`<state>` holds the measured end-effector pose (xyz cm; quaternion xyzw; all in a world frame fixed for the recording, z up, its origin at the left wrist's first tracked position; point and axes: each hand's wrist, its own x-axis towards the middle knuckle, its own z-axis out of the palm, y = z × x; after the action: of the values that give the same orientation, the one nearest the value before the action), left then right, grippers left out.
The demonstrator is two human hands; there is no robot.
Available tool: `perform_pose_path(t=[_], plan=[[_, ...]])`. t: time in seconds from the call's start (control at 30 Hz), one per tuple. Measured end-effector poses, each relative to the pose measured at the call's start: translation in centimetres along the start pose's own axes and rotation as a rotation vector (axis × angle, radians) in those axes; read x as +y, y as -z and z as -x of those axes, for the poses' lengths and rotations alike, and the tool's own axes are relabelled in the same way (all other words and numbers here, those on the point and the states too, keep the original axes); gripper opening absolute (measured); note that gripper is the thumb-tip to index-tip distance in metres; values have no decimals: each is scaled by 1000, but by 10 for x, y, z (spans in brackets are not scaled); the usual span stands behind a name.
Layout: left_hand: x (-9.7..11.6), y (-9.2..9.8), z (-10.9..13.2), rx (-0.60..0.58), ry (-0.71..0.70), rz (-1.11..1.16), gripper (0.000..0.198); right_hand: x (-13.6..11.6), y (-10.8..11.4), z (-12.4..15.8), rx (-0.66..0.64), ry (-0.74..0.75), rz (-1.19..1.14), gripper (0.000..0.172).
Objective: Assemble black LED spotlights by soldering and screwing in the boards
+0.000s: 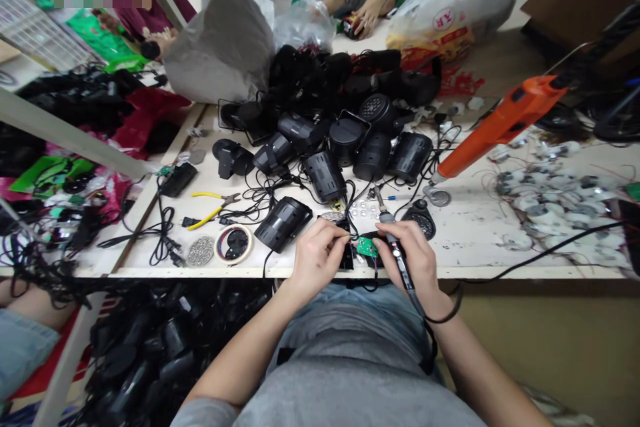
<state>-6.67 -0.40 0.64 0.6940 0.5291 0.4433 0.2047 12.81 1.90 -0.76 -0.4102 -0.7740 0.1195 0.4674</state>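
My right hand (417, 260) is wrapped round a soldering iron (399, 260), whose metal tip points away from me over the bench. Its thumb and a finger also touch the right edge of a small green circuit board (367, 247). At the board's left side, my left hand (320, 250) is closed in a pinch on what looks like a thin wire, mostly hidden by the fingertips. Dark parts lie under the board. Just left of my left hand rests a black cylindrical lamp housing (283, 223). A black round part with a bracket (421, 219) lies beyond my right hand.
Yellow-handled cutters (207, 208), a tape roll (233, 245) and a dish of small metal pieces (201, 251) lie left. Black housings (325, 175) pile up ahead. An orange electric screwdriver (500, 127) hangs right, near white wired parts (545, 190). A co-worker's hands (367, 13) are opposite.
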Motion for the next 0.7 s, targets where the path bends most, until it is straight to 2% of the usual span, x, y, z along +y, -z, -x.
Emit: perform_pose_path(t=[0.13,0.3,0.53,0.7], plan=[[0,-1,1,8,8,15,10,-12,-3,-6,29,-4,-61,37],[1,0,0,17,-4,7,10,-22,-16,-13,27,7,-97,37],[1,-2,-2,-17,-86,-1,15,-23,-21,-15,27,31,-99,35],[0,-1,-4,-29,-57,-66,17,-17,-15,-14,0,55,-70,39]])
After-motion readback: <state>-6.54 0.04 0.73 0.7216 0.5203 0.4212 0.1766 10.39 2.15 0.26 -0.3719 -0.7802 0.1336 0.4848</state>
